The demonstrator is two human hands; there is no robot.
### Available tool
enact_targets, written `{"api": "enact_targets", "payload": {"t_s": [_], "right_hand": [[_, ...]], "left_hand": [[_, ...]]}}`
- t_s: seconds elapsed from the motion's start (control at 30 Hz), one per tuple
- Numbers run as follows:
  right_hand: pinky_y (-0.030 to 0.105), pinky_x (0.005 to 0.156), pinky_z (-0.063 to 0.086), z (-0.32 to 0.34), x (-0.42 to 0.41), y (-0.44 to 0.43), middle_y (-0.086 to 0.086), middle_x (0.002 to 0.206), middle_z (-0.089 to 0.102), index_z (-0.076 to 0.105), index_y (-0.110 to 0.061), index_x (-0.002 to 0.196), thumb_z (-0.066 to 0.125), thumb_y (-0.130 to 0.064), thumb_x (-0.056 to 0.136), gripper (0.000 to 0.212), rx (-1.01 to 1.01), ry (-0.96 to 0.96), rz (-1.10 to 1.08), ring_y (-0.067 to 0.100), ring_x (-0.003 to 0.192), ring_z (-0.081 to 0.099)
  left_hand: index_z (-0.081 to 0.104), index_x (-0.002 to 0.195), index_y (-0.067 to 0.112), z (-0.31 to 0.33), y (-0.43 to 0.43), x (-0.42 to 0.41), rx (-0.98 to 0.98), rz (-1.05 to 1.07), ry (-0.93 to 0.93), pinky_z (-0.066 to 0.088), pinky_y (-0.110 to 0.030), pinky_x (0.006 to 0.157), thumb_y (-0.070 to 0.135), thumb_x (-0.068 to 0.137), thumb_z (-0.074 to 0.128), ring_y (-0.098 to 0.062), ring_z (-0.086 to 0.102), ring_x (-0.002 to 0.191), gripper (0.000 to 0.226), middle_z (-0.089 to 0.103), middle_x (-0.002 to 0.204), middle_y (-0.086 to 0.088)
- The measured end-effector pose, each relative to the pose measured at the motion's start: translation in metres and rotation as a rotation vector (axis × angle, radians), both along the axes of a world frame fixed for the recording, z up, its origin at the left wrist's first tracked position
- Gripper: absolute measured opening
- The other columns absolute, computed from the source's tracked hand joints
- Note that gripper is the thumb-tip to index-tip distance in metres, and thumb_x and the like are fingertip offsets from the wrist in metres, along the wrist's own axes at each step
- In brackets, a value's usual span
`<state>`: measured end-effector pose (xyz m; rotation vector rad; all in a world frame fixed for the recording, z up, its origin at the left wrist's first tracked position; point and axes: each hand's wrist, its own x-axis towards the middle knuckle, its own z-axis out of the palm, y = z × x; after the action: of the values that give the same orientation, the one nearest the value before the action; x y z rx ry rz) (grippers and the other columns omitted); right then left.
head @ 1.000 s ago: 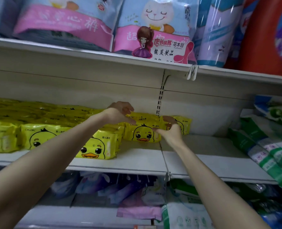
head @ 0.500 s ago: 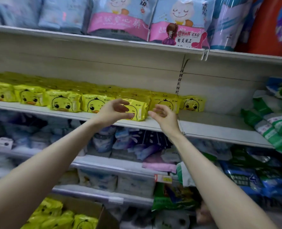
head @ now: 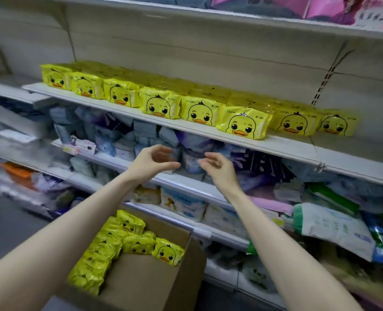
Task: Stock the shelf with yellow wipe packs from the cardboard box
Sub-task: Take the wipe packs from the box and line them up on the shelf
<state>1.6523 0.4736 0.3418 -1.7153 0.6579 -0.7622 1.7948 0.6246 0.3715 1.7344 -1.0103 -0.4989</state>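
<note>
Yellow wipe packs [head: 244, 125] sit above empty hands [head: 151, 167] [head: 220, 170].

Bare to the fingertips on both sides: left forearm [head: 74, 225] and right forearm [head: 275, 239] uncovered along the whole visible length. Slender, tapering to narrow wrists. Left hand [head: 151, 163] and right hand [head: 219, 169] bare, with slim fingers. Nail detail too blurred to record.
</note>
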Motion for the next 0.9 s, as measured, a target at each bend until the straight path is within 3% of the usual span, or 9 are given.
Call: {"api": "enact_targets", "payload": {"t_s": [0.17, 0.3, 0.4, 0.5, 0.57, 0.7, 0.8, 0.9], "right_hand": [[0.022, 0.077, 0.047, -0.054, 0.063, 0.033, 0.001, 0.094, 0.064, 0.058, -0.006, 0.115, 0.069, -0.018, 0.085, 0.034, 0.095, 0.084, 0.032, 0.015, 0.092, 0.061], [0.015, 0.073, 0.048, -0.111, 0.121, 0.058, 0.002, 0.091, 0.064, 0.058, -0.006, 0.111, 0.069, -0.014, 0.084, 0.03, 0.201, 0.142, -0.019, 0.015, 0.09, 0.06], [0.017, 0.076, 0.047, -0.155, 0.152, 0.078, 0.006, 0.097, 0.065, 0.058, -0.004, 0.113, 0.069, -0.016, 0.084, 0.033, 0.296, 0.22, -0.048, 0.015, 0.09, 0.061], [0.008, 0.07, 0.046, -0.193, 0.176, 0.096, 0.001, 0.09, 0.063, 0.058, -0.006, 0.11, 0.068, -0.014, 0.085, 0.029, 0.359, 0.275, -0.09, 0.01, 0.083, 0.06], [0.005, 0.066, 0.045, -0.219, 0.189, 0.103, -0.003, 0.082, 0.062, 0.057, -0.005, 0.107, 0.068, -0.009, 0.085, 0.026, 0.406, 0.314, -0.128, 0.004, 0.075, 0.06], [0.012, 0.069, 0.046, -0.269, 0.207, 0.108, -0.005, 0.079, 0.064, 0.059, -0.004, 0.108, 0.071, -0.01, 0.083, 0.029, 0.445, 0.403, -0.165, -0.011, 0.062, 0.06], [0.008, 0.066, 0.043, -0.298, 0.215, 0.108, -0.007, 0.082, 0.065, 0.059, -0.013, 0.106, 0.071, -0.018, 0.083, 0.026, 0.456, 0.468, -0.184, -0.009, 0.065, 0.059], [0.003, 0.061, 0.04, -0.331, 0.225, 0.1, -0.001, 0.088, 0.066, 0.06, -0.009, 0.11, 0.072, -0.019, 0.082, 0.032, 0.467, 0.524, -0.212, -0.003, 0.071, 0.057]], "left_hand": [[0.064, 0.106, 0.008, -0.057, 0.038, 0.07, 0.075, 0.033, 0.122, 0.05, -0.013, 0.073, 0.012, 0.073, 0.078, -0.011, 0.065, 0.082, 0.036, 0.071, 0.092, -0.008], [0.063, 0.093, 0.017, -0.114, 0.06, 0.138, 0.17, 0.019, 0.19, 0.048, -0.016, 0.073, 0.008, 0.072, 0.078, -0.001, 0.062, 0.07, 0.028, 0.069, 0.078, 0.003], [0.062, 0.098, 0.011, -0.161, 0.072, 0.18, 0.254, 0.004, 0.259, 0.05, -0.016, 0.068, 0.005, 0.072, 0.077, 0.003, 0.061, 0.064, 0.031, 0.069, 0.073, 0.008], [0.062, 0.102, 0.011, -0.206, 0.08, 0.216, 0.339, -0.006, 0.318, 0.049, -0.027, 0.079, 0.005, 0.071, 0.078, -0.004, 0.062, 0.07, 0.035, 0.067, 0.083, 0.0], [0.06, 0.106, 0.01, -0.234, 0.081, 0.235, 0.405, -0.016, 0.318, 0.05, -0.025, 0.076, 0.008, 0.072, 0.079, -0.012, 0.061, 0.075, 0.038, 0.065, 0.088, -0.003], [0.055, 0.11, 0.016, -0.291, 0.076, 0.263, 0.53, -0.006, 0.362, 0.052, -0.037, 0.082, 0.019, 0.071, 0.081, -0.024, 0.064, 0.09, 0.047, 0.063, 0.106, -0.008], [0.05, 0.127, 0.013, -0.326, 0.069, 0.275, 0.567, 0.032, 0.402, 0.053, -0.036, 0.084, 0.022, 0.07, 0.082, -0.024, 0.061, 0.1, 0.066, 0.057, 0.118, -0.006], [0.045, 0.133, 0.011, -0.366, 0.057, 0.287, 0.603, 0.059, 0.407, 0.046, -0.032, 0.086, 0.021, 0.07, 0.081, -0.02, 0.052, 0.112, 0.073, 0.052, 0.128, -0.003]]}}
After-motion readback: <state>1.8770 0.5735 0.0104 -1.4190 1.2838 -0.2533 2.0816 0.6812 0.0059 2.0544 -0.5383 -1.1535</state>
